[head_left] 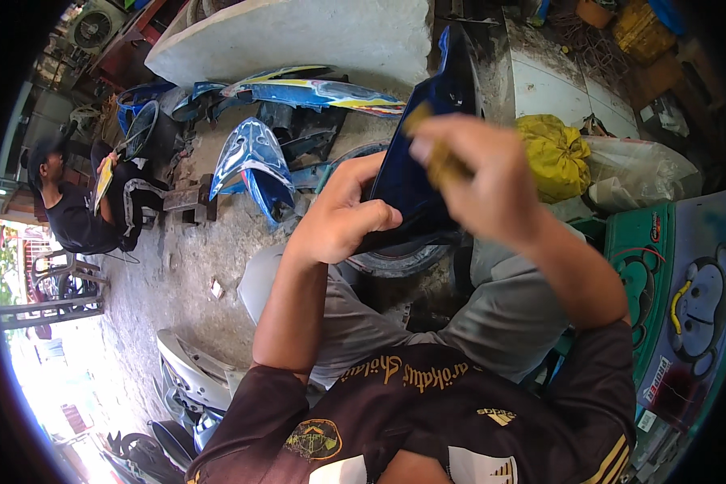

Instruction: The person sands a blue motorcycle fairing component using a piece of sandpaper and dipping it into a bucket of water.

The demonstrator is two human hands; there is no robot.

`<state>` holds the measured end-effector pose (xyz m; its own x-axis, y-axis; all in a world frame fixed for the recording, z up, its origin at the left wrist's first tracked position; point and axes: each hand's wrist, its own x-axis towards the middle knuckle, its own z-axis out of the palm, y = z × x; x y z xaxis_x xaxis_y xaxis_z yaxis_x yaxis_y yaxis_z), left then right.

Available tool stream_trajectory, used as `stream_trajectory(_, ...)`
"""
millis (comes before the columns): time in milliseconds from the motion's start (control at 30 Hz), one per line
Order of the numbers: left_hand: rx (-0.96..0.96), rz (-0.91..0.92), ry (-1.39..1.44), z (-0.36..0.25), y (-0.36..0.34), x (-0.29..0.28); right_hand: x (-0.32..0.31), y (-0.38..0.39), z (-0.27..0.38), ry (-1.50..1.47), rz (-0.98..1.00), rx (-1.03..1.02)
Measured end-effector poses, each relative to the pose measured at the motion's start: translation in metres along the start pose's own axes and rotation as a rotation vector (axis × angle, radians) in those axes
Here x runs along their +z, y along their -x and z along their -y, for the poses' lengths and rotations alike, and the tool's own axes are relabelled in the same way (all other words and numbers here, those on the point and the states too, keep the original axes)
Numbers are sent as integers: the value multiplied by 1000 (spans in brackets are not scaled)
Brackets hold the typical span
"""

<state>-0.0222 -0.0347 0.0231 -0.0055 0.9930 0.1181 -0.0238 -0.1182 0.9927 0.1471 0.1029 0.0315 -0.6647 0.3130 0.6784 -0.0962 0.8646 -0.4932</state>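
Observation:
A glossy dark blue motorcycle body panel [436,105] stands tilted in front of me, above my lap. My left hand [339,211] grips its near left edge, the thumb lying over the inner side and the fingers behind it. My right hand [486,173] is closed on a yellow-brown thing [446,168], smeared by motion, so I cannot tell its kind. That hand is over the right part of the panel; whether the yellow-brown thing touches the surface is unclear. Beneath the panel, part of a tire [403,262] shows between my knees.
Blue-and-white body panels [254,161] and a long striped one [323,93] lie on the floor ahead left. A yellow bag [552,157] and a green cabinet [641,242] stand at right. Far left, a seated person [77,202] holds a yellow-and-white piece. White body parts [189,363] lie near left.

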Motion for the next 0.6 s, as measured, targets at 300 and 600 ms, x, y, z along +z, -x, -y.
stream_trajectory(300, -20, -18, 67, -3, -4, 11, -24, -13, -18, 81, -91, 345)
stream_trajectory(600, -53, -43, 5, 10, -15, 9, -22, -17, -42, 85, -63, 389)
